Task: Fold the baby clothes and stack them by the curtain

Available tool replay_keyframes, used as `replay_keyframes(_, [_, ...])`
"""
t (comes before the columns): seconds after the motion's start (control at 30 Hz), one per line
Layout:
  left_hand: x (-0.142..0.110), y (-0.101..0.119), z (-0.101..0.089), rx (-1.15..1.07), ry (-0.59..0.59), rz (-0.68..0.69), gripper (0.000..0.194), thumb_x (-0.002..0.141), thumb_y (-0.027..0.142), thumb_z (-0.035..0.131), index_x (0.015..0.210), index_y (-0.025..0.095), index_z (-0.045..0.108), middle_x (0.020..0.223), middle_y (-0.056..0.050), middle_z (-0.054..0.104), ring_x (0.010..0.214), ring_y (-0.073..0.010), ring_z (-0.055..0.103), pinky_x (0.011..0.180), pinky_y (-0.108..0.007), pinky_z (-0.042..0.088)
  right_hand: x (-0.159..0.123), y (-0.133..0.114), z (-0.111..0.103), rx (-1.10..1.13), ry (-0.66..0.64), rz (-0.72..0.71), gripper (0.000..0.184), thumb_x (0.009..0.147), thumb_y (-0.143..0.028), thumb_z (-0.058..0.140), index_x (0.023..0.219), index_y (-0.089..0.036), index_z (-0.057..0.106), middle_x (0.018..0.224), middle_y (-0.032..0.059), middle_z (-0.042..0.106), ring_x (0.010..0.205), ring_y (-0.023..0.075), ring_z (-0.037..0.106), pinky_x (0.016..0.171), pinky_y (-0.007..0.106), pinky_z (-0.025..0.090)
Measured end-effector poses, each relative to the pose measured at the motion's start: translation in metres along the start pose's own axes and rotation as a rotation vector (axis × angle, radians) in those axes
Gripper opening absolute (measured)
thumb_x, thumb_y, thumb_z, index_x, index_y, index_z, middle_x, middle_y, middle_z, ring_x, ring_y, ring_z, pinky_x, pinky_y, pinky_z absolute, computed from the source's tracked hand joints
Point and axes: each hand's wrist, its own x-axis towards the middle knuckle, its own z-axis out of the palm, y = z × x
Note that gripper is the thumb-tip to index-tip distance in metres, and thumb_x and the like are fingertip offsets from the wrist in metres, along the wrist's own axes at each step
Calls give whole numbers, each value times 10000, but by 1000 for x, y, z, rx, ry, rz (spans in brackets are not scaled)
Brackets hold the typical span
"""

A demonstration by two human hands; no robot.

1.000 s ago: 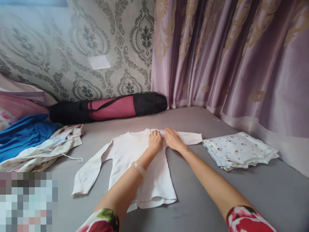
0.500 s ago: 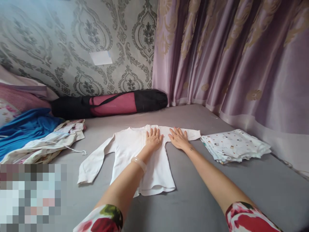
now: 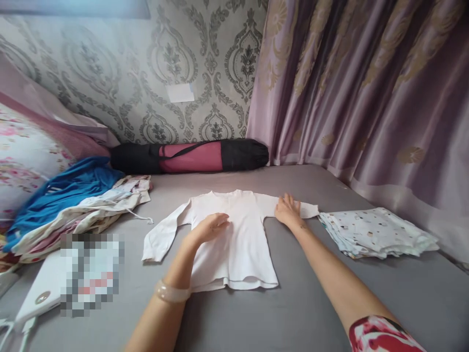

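A white long-sleeved shirt (image 3: pixel 244 244) lies spread on the grey bed sheet, its left-hand sleeve bent down toward me and its right-hand sleeve stretched out sideways. Over the left half of the shirt's body is my left hand (image 3: pixel 211 228), turned on its side with the fingers stretched out and holding nothing; it appears lifted off the cloth. My right hand (image 3: pixel 287 210) rests on the right-hand sleeve with its fingers apart and slightly bent. Just beyond that sleeve's cuff sits a stack of folded printed cloth (image 3: pixel 381 232).
A black and pink rolled bag (image 3: pixel 190 157) lies along the wall. At left are a pile of clothes (image 3: pixel 80 205), a floral pillow (image 3: pixel 29 151) and a white device (image 3: pixel 47 283) with cables, beside a blurred patch. A purple curtain (image 3: pixel 351 98) hangs at right.
My left hand has moved left off the shirt's middle and turned on its side. My right hand has slid outward along the sleeve. The view has swung a little left.
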Motion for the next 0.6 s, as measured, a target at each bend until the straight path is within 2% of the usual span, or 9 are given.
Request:
replay_keyframes(0.07, [-17, -4, -15, -23, 109, -116, 394, 913, 404, 422, 1148, 172, 635, 1114, -107, 693, 974, -221, 650, 847, -299, 487, -2, -35, 0, 45, 22, -170, 560, 960, -261, 231, 1488, -102, 327, 1595, 146, 207, 1473, 256, 135, 1178, 499, 85])
replay_keyframes(0.13, [-30, -7, -29, -25, 178, -191, 391, 895, 409, 440, 1120, 166, 646, 1074, -105, 702, 966, -223, 646, 829, -297, 481, -4, -75, 4, 109, -49, -309, 573, 970, -286, 231, 1505, -92, 288, 1595, 129, 220, 1469, 238, 162, 1186, 451, 110])
replay_keyframes(0.2, [-41, -11, -42, -31, 192, -257, 391, 887, 418, 438, 1088, 162, 654, 996, -94, 709, 900, -212, 649, 779, -290, 479, -4, -111, 8, 159, -141, -352, 595, 982, -335, 225, 1516, -73, 252, 1602, 124, 197, 1475, 230, 145, 1189, 433, 115])
replay_keyframes(0.27, [-52, -17, -53, -37, 155, -333, 382, 869, 423, 453, 1058, 161, 659, 938, -81, 708, 842, -200, 647, 733, -280, 472, -1, -136, 14, 184, -174, -325, 623, 990, -390, 221, 1525, -70, 222, 1614, 119, 144, 1483, 235, 105, 1188, 447, 110])
replay_keyframes(0.33, [-65, -26, -63, -37, 100, -419, 353, 846, 419, 474, 999, 166, 669, 904, -70, 709, 821, -195, 647, 707, -270, 465, 3, -150, 20, 186, -143, -276, 638, 992, -422, 215, 1528, -75, 212, 1620, 113, 109, 1485, 248, 78, 1184, 479, 98])
replay_keyframes(0.43, [-82, -42, -72, 4, 50, -582, 276, 794, 392, 527, 878, 177, 677, 857, -57, 712, 793, -191, 650, 672, -257, 456, 8, -155, 29, 151, -65, -237, 633, 995, -425, 194, 1521, -75, 234, 1617, 116, 125, 1482, 264, 78, 1176, 514, 84])
replay_keyframes(0.53, [-94, -54, -73, 23, 15, -775, 248, 708, 397, 622, 807, 174, 667, 794, -54, 710, 739, -196, 655, 591, -242, 441, 9, -154, 32, 99, -32, -241, 629, 996, -428, 170, 1521, -90, 245, 1614, 124, 141, 1479, 266, 88, 1169, 516, 98])
replay_keyframes(0.6, [-98, -59, -69, -5, 33, -834, 310, 631, 430, 701, 804, 178, 654, 736, -40, 702, 675, -196, 654, 535, -232, 428, 9, -155, 30, 79, -56, -234, 622, 994, -422, 174, 1521, -100, 249, 1614, 129, 135, 1479, 268, 91, 1164, 513, 122])
